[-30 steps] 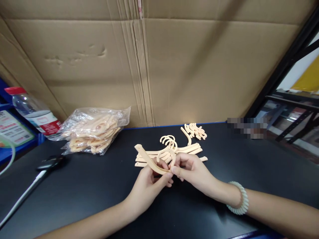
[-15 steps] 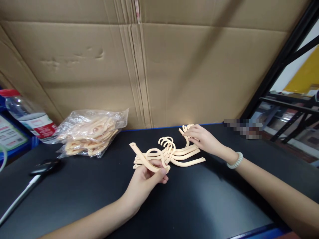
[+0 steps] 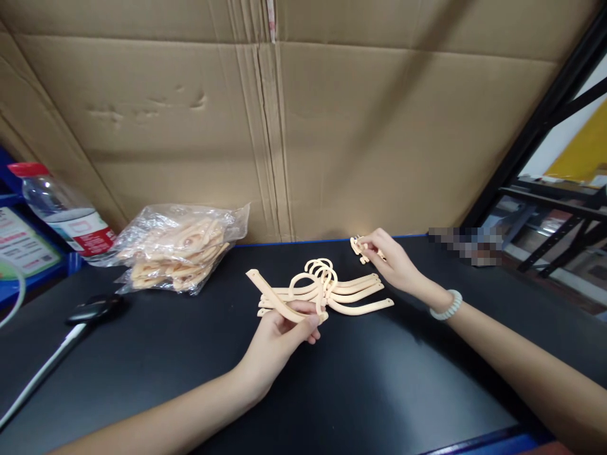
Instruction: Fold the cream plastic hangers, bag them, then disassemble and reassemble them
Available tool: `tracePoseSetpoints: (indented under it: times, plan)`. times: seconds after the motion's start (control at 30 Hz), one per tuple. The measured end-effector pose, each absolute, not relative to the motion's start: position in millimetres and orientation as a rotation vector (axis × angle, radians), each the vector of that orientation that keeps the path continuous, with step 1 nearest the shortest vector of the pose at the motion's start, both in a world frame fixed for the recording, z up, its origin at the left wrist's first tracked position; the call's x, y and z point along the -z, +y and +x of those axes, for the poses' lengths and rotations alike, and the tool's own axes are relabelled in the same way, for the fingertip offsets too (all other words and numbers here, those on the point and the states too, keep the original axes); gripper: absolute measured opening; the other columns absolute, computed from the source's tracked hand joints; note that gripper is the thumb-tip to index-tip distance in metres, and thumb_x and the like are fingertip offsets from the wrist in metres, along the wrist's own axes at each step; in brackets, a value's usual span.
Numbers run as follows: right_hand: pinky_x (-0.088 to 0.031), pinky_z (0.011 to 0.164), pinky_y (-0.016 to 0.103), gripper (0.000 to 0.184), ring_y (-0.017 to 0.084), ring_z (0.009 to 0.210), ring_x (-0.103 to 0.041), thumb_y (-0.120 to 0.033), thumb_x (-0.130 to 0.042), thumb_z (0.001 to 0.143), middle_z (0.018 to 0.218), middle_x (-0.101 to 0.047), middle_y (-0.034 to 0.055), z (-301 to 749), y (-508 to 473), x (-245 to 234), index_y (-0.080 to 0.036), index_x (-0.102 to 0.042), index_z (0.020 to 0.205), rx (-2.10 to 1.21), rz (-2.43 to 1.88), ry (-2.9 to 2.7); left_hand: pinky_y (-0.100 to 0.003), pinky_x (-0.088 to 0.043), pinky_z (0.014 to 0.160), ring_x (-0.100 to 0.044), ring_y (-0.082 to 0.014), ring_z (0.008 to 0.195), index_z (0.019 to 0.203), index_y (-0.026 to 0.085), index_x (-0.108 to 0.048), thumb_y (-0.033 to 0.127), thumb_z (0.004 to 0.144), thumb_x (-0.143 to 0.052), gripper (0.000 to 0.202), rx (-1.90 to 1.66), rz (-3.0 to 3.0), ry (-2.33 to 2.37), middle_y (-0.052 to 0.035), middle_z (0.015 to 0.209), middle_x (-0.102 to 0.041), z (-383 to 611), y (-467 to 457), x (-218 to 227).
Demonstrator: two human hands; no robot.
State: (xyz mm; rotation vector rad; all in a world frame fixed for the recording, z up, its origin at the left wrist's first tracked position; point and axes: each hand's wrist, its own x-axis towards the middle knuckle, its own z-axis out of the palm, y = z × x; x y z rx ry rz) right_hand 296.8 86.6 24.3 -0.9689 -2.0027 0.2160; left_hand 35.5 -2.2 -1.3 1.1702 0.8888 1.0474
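On the black tabletop (image 3: 379, 392), seen in the head view, the left hand (image 3: 284, 335) closes thumb and fingers around the near end of a pale hanger (image 3: 275, 298). Its one visible arm slants up from the grip, away from the person and to the left; its hook (image 3: 303, 274) curls above the fingers. The small parts (image 3: 355, 245) lie beyond and to the right of that grip, near the foot of the cardboard (image 3: 403, 126). The right hand (image 3: 391, 262) is by far the nearer to them: its fingers bunch over the pile and cover much of it, so I cannot tell whether they grip a part. Just past the left hand, partly behind the held hanger, a stack (image 3: 358, 291) of similar hangers lies flat, arms running left to right and hooks pointing away from the person.

Well to the left, a clear bag (image 3: 180, 243) of pale pieces sits beside a red-capped bottle (image 3: 71, 215). The bottle's red-and-white label (image 3: 95, 242) carries print too blurred to read, and no brand can be made out. A white-and-green sheet (image 3: 23, 237) at the left edge has lines of text, also illegible.
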Motion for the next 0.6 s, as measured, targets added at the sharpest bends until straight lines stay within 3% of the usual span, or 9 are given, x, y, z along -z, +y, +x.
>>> tracePoseSetpoints:
  times: [0.1,0.17,0.27,0.37,0.6]
  plan:
    - [-0.040,0.056,0.028,0.016,0.013,0.057,-0.048,-0.033,-0.047,0.096,0.065,-0.051,-0.0031,284,65,-35,-0.022,-0.056,0.104,-0.470,-0.987,-1.745,-0.022,-0.047,0.064,-0.058,-0.0106,0.067,0.091,0.014,-0.069,0.032,0.079,-0.075,0.022,-1.052,1.162,0.879,-0.0014,0.077,-0.065,35,-3,3]
    - [-0.038,0.052,0.026,0.019,0.012,0.053,-0.046,-0.036,-0.052,0.094,0.059,-0.052,-0.0042,274,51,-39,-0.022,-0.057,0.105,-0.734,-0.940,-1.621,-0.022,-0.047,0.064,-0.058,-0.0103,0.066,0.091,0.014,-0.068,0.032,0.080,-0.075,0.022,-1.047,1.171,0.883,0.0000,0.071,-0.064,34,-3,3]
    - [-0.041,0.053,0.025,0.022,0.013,0.064,-0.056,-0.037,-0.061,0.088,0.075,-0.066,0.0032,260,34,-40,-0.019,-0.061,0.101,-1.157,-0.841,-1.418,-0.021,-0.047,0.066,-0.058,-0.0094,0.065,0.090,0.014,-0.066,0.032,0.082,-0.073,0.021,-1.043,1.205,0.894,0.0011,0.069,-0.063,35,-3,1]
    - [-0.045,0.057,0.024,0.022,0.014,0.074,-0.062,-0.037,-0.063,0.087,0.088,-0.070,0.0075,250,24,-36,-0.018,-0.067,0.099,-1.428,-0.782,-1.252,-0.021,-0.047,0.064,-0.057,-0.0087,0.064,0.086,0.015,-0.063,0.032,0.082,-0.072,0.021,-1.052,1.229,0.891,0.0022,0.071,-0.061,37,-3,-3]
    - [-0.050,0.073,0.025,0.019,0.011,0.076,-0.061,-0.028,-0.074,0.080,0.083,-0.068,0.0025,241,16,-24,-0.020,-0.071,0.097,-1.606,-0.733,-1.095,-0.023,-0.048,0.065,-0.059,-0.0104,0.064,0.085,0.015,-0.059,0.033,0.079,-0.074,0.024,-1.058,1.202,0.890,0.0022,0.069,-0.061,38,-3,-6]
